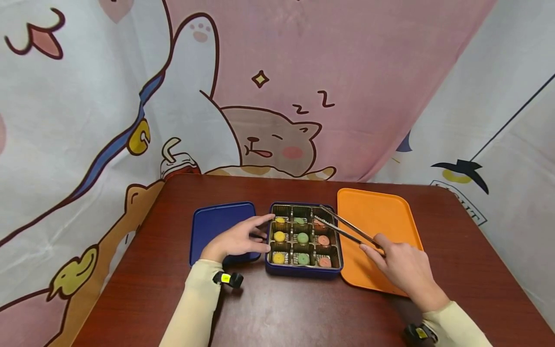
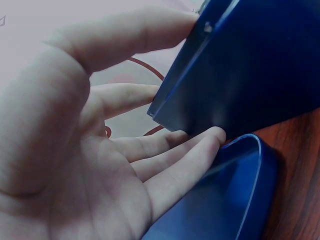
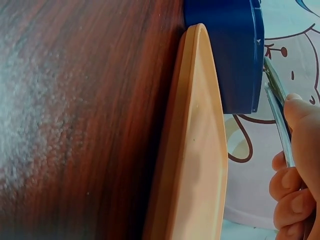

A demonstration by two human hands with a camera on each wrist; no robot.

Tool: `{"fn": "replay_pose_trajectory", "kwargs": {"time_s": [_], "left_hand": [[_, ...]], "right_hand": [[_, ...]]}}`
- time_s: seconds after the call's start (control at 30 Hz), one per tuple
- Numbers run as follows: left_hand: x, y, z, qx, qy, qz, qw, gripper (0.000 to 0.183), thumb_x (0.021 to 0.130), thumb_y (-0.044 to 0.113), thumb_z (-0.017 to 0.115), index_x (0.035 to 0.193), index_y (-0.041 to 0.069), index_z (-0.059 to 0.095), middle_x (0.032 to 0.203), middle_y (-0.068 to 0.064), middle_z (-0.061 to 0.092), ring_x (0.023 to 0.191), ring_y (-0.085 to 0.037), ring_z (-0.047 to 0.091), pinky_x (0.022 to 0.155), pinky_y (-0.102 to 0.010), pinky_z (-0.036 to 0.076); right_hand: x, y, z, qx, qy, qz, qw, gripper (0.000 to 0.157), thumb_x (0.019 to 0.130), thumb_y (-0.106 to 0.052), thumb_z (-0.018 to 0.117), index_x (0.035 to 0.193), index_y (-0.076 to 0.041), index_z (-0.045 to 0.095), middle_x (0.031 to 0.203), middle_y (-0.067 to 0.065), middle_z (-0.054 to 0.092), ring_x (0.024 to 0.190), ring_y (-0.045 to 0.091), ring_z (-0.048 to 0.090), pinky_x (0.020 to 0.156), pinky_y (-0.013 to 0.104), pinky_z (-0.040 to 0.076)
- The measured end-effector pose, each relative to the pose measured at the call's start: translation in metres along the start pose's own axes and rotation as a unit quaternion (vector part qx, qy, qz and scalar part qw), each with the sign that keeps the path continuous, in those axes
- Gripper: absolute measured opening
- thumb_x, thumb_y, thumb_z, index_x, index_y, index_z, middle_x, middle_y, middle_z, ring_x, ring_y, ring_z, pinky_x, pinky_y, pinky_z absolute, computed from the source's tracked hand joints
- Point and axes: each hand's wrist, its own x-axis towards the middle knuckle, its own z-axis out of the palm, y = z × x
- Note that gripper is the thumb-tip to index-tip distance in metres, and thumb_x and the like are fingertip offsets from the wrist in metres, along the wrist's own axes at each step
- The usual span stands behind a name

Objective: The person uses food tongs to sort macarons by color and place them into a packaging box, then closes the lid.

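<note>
A dark blue box (image 1: 303, 272) with a gold divided insert stands mid-table. Its compartments hold round pieces in three columns: yellow (image 1: 279, 236) at left, green (image 1: 302, 238) in the middle, pink (image 1: 323, 240) at right. My left hand (image 1: 236, 238) is at the box's left side, fingers spread; in the left wrist view, fingertips touch its blue wall (image 2: 250, 70). With my right hand (image 1: 407, 265) I grip metal tongs (image 1: 347, 234), thumb on top and fingers curled beneath. The tongs' parted tips reach over the far right compartment, overlapping its pink piece (image 1: 320, 221).
A blue lid-like tray (image 1: 212, 226) lies left of the box, partly under my left hand. An orange tray (image 1: 377, 212) lies against the box's right side, beneath my right hand and the tongs. A cartoon-printed cloth (image 1: 368, 86) hangs behind the brown table (image 1: 277, 313).
</note>
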Motion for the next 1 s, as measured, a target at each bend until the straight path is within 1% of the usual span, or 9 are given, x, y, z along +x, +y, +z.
{"fn": "replay_pose_trajectory", "kwargs": {"time_s": [0.13, 0.3, 0.43, 0.53, 0.67, 0.77, 0.87, 1.0], "left_hand": [[0.0, 0.001, 0.0, 0.003, 0.001, -0.004, 1.0, 0.091, 0.094, 0.02, 0.081, 0.168, 0.02, 0.029, 0.169, -0.012, 0.029, 0.135, -0.032, 0.057, 0.107, -0.047, 0.054], [0.0, 0.0, 0.0, 0.002, 0.002, -0.006, 1.0, 0.091, 0.094, 0.02, 0.082, 0.168, 0.021, 0.029, 0.169, -0.011, 0.029, 0.135, -0.031, 0.058, 0.107, -0.047, 0.054], [0.0, 0.0, 0.0, -0.001, 0.001, -0.004, 1.0, 0.091, 0.094, 0.02, 0.082, 0.168, 0.02, 0.029, 0.169, -0.011, 0.029, 0.135, -0.031, 0.057, 0.107, -0.047, 0.054], [0.0, 0.0, 0.0, -0.003, 0.002, -0.005, 1.0, 0.091, 0.094, 0.019, 0.082, 0.168, 0.02, 0.029, 0.169, -0.011, 0.029, 0.135, -0.032, 0.057, 0.107, -0.048, 0.054], [0.0, 0.0, 0.0, -0.003, 0.002, -0.009, 1.0, 0.091, 0.094, 0.018, 0.082, 0.168, 0.021, 0.029, 0.169, -0.01, 0.029, 0.135, -0.032, 0.057, 0.107, -0.048, 0.053], [0.0, 0.0, 0.0, -0.005, 0.002, -0.01, 0.9999, 0.091, 0.094, 0.018, 0.082, 0.168, 0.021, 0.029, 0.169, -0.011, 0.029, 0.135, -0.032, 0.057, 0.107, -0.048, 0.053], [0.0, 0.0, 0.0, -0.006, 0.002, -0.01, 0.9999, 0.091, 0.094, 0.018, 0.082, 0.168, 0.021, 0.029, 0.169, -0.011, 0.029, 0.135, -0.032, 0.057, 0.107, -0.048, 0.054], [-0.001, 0.002, 0.0, -0.006, 0.002, -0.01, 0.9999, 0.092, 0.094, 0.018, 0.082, 0.168, 0.022, 0.029, 0.169, -0.01, 0.029, 0.135, -0.032, 0.057, 0.107, -0.047, 0.054]], "right_hand": [[-0.002, 0.002, -0.003, -0.001, -0.008, 0.012, 1.0, 0.039, 0.098, -0.054, 0.071, 0.092, -0.016, 0.06, 0.05, -0.007, 0.033, 0.042, 0.014, 0.032, 0.036, 0.03, 0.025], [-0.006, 0.009, -0.006, 0.0, -0.025, 0.038, 0.999, 0.042, 0.099, -0.055, 0.069, 0.099, -0.014, 0.06, 0.051, -0.005, 0.037, 0.043, 0.016, 0.035, 0.037, 0.032, 0.027], [-0.011, 0.017, -0.01, 0.006, -0.042, 0.062, 0.997, 0.045, 0.101, -0.055, 0.066, 0.106, -0.01, 0.061, 0.052, -0.003, 0.041, 0.045, 0.018, 0.039, 0.038, 0.034, 0.029], [-0.014, 0.023, -0.014, 0.017, -0.062, 0.084, 0.994, 0.05, 0.103, -0.055, 0.062, 0.111, -0.007, 0.06, 0.054, 0.0, 0.045, 0.047, 0.019, 0.042, 0.039, 0.035, 0.032], [-0.02, 0.034, -0.017, 0.028, -0.079, 0.107, 0.991, 0.052, 0.105, -0.05, 0.061, 0.116, 0.0, 0.057, 0.057, 0.002, 0.046, 0.049, 0.02, 0.044, 0.041, 0.035, 0.034], [-0.025, 0.043, -0.018, 0.031, -0.088, 0.131, 0.987, 0.052, 0.106, -0.046, 0.061, 0.117, 0.004, 0.053, 0.059, 0.004, 0.047, 0.052, 0.022, 0.045, 0.043, 0.036, 0.036], [-0.029, 0.053, -0.021, 0.036, -0.096, 0.157, 0.982, 0.054, 0.108, -0.045, 0.058, 0.118, 0.007, 0.05, 0.063, 0.008, 0.053, 0.054, 0.024, 0.05, 0.045, 0.04, 0.04], [-0.034, 0.067, -0.024, 0.038, -0.107, 0.185, 0.976, 0.056, 0.109, -0.045, 0.054, 0.117, 0.01, 0.048, 0.065, 0.011, 0.056, 0.055, 0.026, 0.052, 0.045, 0.041, 0.041]]}}
